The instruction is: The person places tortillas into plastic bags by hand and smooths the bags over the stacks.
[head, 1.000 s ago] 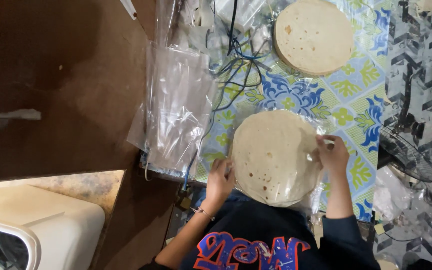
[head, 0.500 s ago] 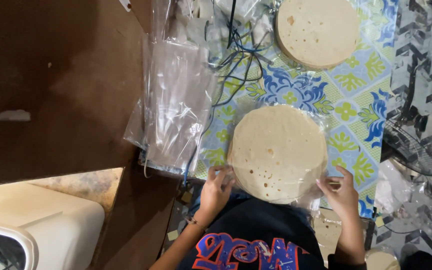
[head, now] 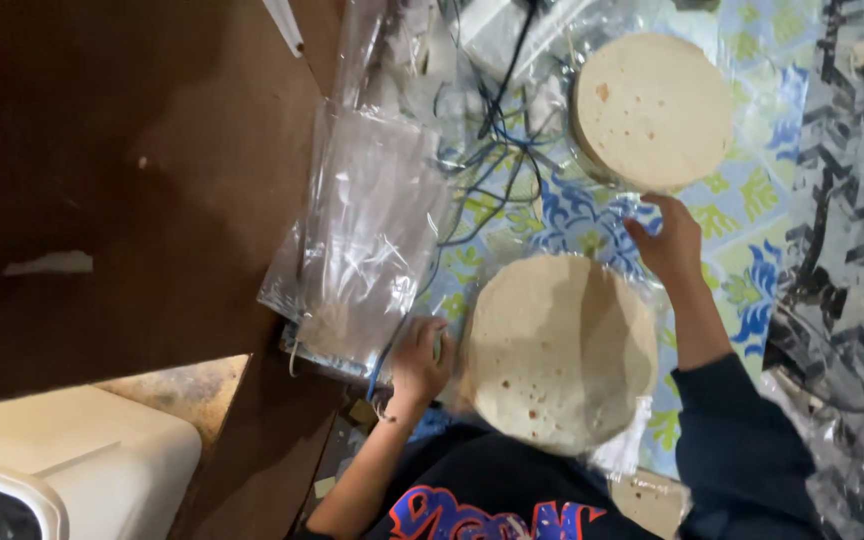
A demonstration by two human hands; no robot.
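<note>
Tortilla stack [head: 557, 350], left hand [head: 422, 362] gripping its edge; right hand [head: 670, 240] open-fingered beside far stack [head: 652, 108]

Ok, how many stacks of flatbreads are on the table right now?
2. One stack lies nearest the person, between the left hand and right hand. The other stack sits at the far end of the patterned cloth. More could be out of frame.

The left hand [head: 422, 362] curls with fingers bent, while the right hand [head: 670, 240] stretches forward, fingers extended.
</note>
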